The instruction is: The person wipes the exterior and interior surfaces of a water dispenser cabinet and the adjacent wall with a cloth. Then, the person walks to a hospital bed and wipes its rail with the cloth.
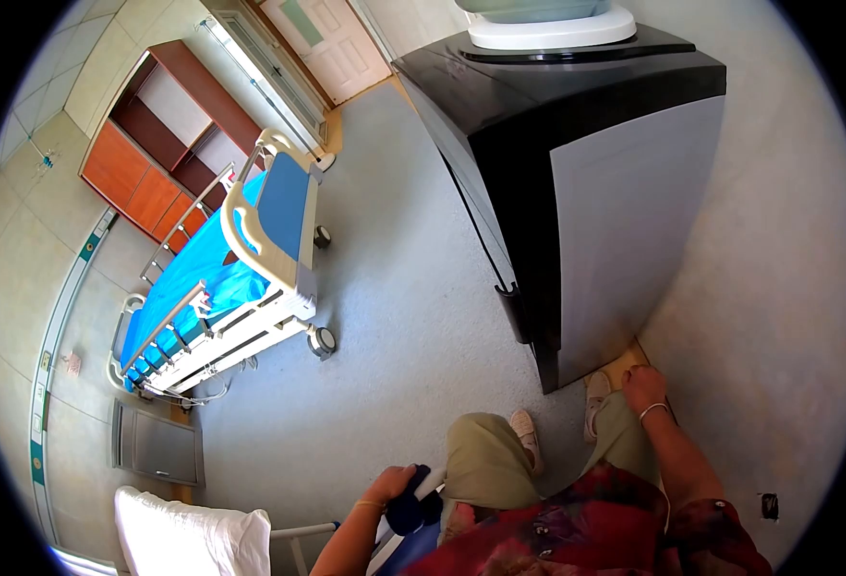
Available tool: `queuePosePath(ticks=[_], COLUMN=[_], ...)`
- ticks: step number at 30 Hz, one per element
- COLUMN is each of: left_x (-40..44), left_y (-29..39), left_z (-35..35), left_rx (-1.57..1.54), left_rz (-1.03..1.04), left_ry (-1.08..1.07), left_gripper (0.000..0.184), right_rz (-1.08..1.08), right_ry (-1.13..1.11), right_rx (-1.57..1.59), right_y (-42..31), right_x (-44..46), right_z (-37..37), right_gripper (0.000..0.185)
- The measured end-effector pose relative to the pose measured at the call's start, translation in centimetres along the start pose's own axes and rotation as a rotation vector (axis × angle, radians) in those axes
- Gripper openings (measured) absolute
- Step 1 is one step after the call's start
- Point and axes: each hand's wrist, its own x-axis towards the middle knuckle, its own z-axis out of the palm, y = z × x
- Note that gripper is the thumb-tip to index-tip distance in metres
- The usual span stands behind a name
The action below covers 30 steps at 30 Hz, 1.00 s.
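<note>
Nearest, a seated person in a dark red patterned shirt (562,528) and khaki trousers (485,461) has the left hand (390,484) on a dark blue bundle (406,516), which sits just beside the left thigh, against a white tube. The fingers bend over it, but I cannot tell whether they grip it. The right hand (643,386), with a bracelet (653,411) at the wrist, is by the right knee, its fingers apparently curled; whether they hold anything, I cannot tell. Light shoes (527,437) show beyond the knees, and a white pillow (191,533) lies to the left. Ahead, close to the feet, stands a black-and-grey cabinet (634,230) bearing a white-based container (553,31). Farther left, across the grey floor (375,288), is a hospital bed (287,213) with side rails, casters and a bright blue sheet (202,252). Behind it stand a reddish-brown wooden wardrobe (116,163) and, farthest, a pale panelled door (346,58).
</note>
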Motion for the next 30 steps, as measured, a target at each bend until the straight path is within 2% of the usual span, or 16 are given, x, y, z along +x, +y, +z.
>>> queuePosePath(ticks=[2,5,8,9,11,12,14,15,17,18,20,21,23,27,30], left_x=[1.6,7.1,9.1,9.2,8.6,8.3,7.0,5.4,-0.6,-2.0,-4.8,-6.3,-9.3,-13.0,-14.1], left_y=[2.3,0.2,1.0,1.1,2.4,2.7,3.1,3.5,6.6,6.3,5.1,5.0,5.5,3.0,1.1], left_z=[-0.3,2.1,2.4,2.5,2.3,2.8,1.9,1.8,0.8,1.2,2.6,2.9,3.1,3.6,4.5], left_rx=[0.145,0.218,0.318,0.319,0.193,0.185,0.494,0.494,0.449,0.449,0.627,0.627,0.725,0.779,0.741], left_rz=[0.042,0.011,-0.005,-0.004,-0.175,-0.168,0.114,0.107,0.191,0.187,0.296,0.292,0.44,0.505,0.447], left_ry=[-0.136,-0.205,-0.239,-0.24,-0.246,-0.253,-0.259,-0.266,-0.023,-0.023,0.276,0.275,0.563,0.689,0.724], left_gripper=[0.049,0.049,0.053,0.053,0.05,0.05,0.047,0.047,0.035,0.035,0.028,0.028,0.028,0.037,0.043], right_rz=[0.004,0.018,0.023,0.015,-0.004,-0.028,-0.022,-0.016,-0.006,0.008,0.023,0.039,0.018,-0.029,-0.018], right_ry=[0.006,0.012,0.052,0.091,0.081,0.071,0.084,0.095,0.07,0.056,0.043,0.03,0.028,0.036,0.036], right_rx=[0.005,0.025,0.043,0.051,0.053,0.05,0.047,0.048,0.075,0.102,0.086,0.066,0.045,-0.009,-0.03], right_y=[0.2,0.3,0.5,0.4,-0.2,0.1,0.3,0.4,1.0,1.0,0.8,0.7,0.7,1.2,1.1], right_x=[0.0,0.0,0.0,0.0,-0.2,-0.4,-0.2,-0.5,-0.4,-0.2,-0.4,-0.5,-0.5,-0.3,-0.4], right_z=[0.2,0.1,0.7,1.0,0.9,0.6,1.4,1.8,1.8,1.6,0.8,0.6,0.5,1.3,1.1], right_gripper=[0.028,0.028,0.028,0.027,0.027,0.027,0.027,0.027,0.027,0.027,0.029,0.032,0.031,0.03,0.03])
